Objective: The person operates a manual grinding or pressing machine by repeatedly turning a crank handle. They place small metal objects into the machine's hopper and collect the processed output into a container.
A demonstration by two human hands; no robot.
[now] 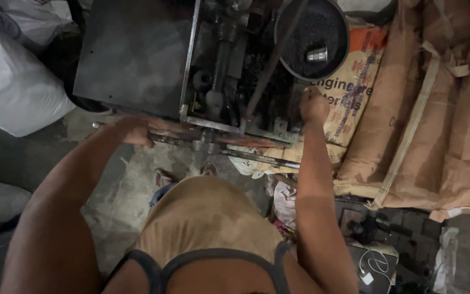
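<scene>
Left grip (pixel 133 130) wrapped tight around rusty crank bar (pixel 229 147) of dark machine (pixel 218 71); right grip (pixel 314 106) fisted, contents unclear, beside round pan (pixel 312 38).

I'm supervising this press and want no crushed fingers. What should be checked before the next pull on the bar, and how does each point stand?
1. Left hand gripping the horizontal handle bar: ok, fingers wrapped over its left end.
2. Right hand out of the mechanism: cannot tell, it is fisted beside the round pan, perhaps on the slanted rod.
3. Screw spindle free of obstruction: cannot tell, too dark.
4. Small metal cup settled in the pan: ok, standing upright on the dark granules.
5. Feet away from the bar: not ok, they are directly beneath it.
</scene>
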